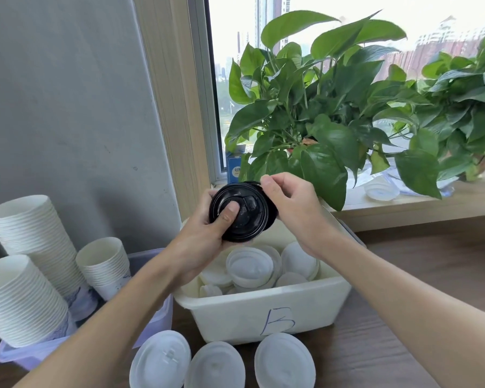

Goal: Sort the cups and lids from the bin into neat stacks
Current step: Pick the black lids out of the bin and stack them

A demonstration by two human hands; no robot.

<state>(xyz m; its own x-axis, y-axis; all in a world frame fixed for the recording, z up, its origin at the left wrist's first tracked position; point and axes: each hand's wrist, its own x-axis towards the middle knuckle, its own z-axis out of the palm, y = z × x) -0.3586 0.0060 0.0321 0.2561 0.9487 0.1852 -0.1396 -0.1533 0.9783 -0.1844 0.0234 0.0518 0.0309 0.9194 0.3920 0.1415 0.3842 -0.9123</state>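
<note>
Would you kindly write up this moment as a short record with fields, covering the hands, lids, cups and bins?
left hand: grips black lids, thumb on top
right hand: pinches the black lids' upper rim
white bin: marked B, holds loose white lids
lid stacks: three, white, on the table in front of the white bin
cups: three white stacks, tilted, in a lilac tub at left
windowsill: plants, one more lid
</note>
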